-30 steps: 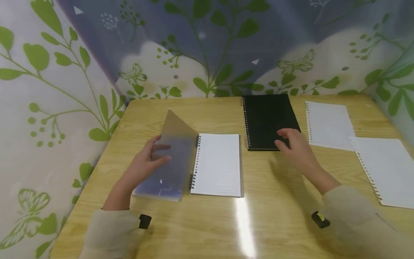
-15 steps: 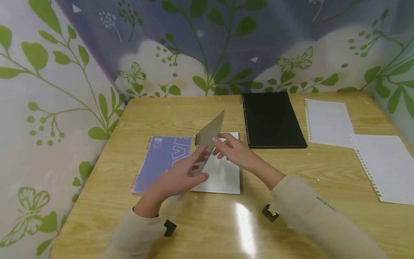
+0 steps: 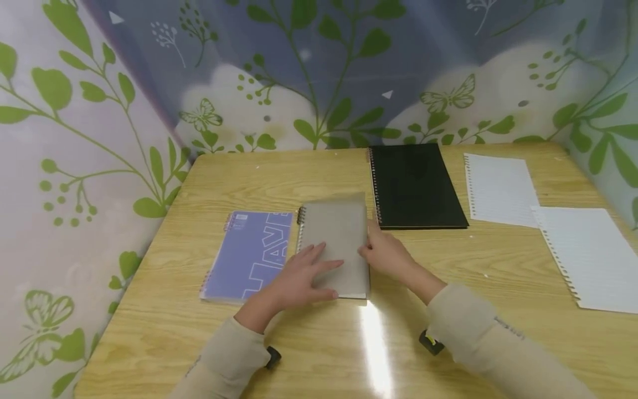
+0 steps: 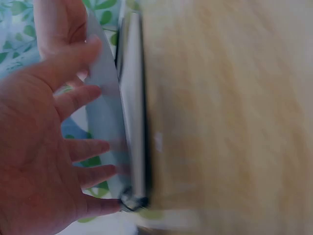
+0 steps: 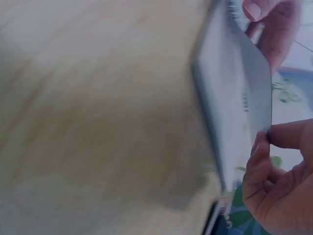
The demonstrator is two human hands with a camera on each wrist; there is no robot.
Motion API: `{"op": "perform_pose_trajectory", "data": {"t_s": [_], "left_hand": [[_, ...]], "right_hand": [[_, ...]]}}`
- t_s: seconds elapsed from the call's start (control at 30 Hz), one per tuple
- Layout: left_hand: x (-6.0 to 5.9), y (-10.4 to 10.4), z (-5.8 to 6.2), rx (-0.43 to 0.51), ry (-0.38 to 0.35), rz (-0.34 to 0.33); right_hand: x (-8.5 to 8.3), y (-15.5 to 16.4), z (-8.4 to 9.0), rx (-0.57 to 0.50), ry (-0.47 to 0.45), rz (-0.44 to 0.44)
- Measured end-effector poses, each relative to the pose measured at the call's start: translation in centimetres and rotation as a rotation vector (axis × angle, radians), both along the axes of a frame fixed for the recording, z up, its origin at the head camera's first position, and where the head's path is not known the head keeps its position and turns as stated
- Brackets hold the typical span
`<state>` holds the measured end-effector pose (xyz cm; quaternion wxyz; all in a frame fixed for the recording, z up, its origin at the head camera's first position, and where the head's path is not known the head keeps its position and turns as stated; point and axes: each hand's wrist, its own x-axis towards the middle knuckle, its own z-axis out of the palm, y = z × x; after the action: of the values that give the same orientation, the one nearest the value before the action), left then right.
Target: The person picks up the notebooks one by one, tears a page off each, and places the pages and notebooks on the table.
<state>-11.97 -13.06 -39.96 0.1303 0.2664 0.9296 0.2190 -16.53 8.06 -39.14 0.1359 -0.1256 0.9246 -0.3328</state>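
A spiral notebook with a grey translucent cover (image 3: 334,221) lies mid-table, its rings on the left side. Spread, straight fingers of my left hand (image 3: 304,280) rest on that cover; the left wrist view shows the same open palm (image 4: 39,147) against the tilted cover (image 4: 105,73). At the notebook's right edge is my right hand (image 3: 389,252). Thumb and finger pinch the cover's free edge (image 5: 266,112) in the right wrist view, with white pages (image 5: 222,93) beneath. To the left, a purple spiral notebook (image 3: 249,238) with outlined letters lies partly behind my left hand.
A black spiral notebook (image 3: 416,185) lies behind and right of the grey one, close to my right hand. Two loose lined sheets with punched edges, an upper sheet (image 3: 500,191) and a lower sheet (image 3: 593,255), lie at the right. Patterned walls (image 3: 319,83) border the table.
The grey cover has swung from the left over onto the white pages. My left hand has moved right with it; my right hand has come left from the black notebook to the cover's edge.
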Motion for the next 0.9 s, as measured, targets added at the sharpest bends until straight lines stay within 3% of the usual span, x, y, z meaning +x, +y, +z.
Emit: {"op": "perform_pose_trajectory", "data": {"t_s": [0.23,0.37,0.53,0.63,0.77,0.9], "left_hand": [[-0.2,-0.5,-1.3,-0.106,-0.017,0.036],[-0.5,-0.8,-1.4,-0.123,-0.014,0.059],[-0.9,-1.2,-1.1,-0.105,-0.037,0.067],[-1.1,-1.2,-1.0,-0.098,-0.037,0.064],[-1.5,-1.1,-0.4,-0.083,-0.03,0.065],[-2.9,-0.6,1.0,-0.001,-0.004,0.075]], "right_hand": [[-0.1,0.2,-2.4,0.201,0.115,0.077],[-0.5,-0.1,-2.8,0.315,0.15,0.087],[-0.8,-0.4,-2.7,0.365,0.144,0.095],[-0.9,-0.3,-2.6,0.34,0.142,0.091],[-1.2,1.1,-1.8,0.213,0.162,0.054],[-2.3,5.0,-0.2,0.073,0.23,-0.081]]}}
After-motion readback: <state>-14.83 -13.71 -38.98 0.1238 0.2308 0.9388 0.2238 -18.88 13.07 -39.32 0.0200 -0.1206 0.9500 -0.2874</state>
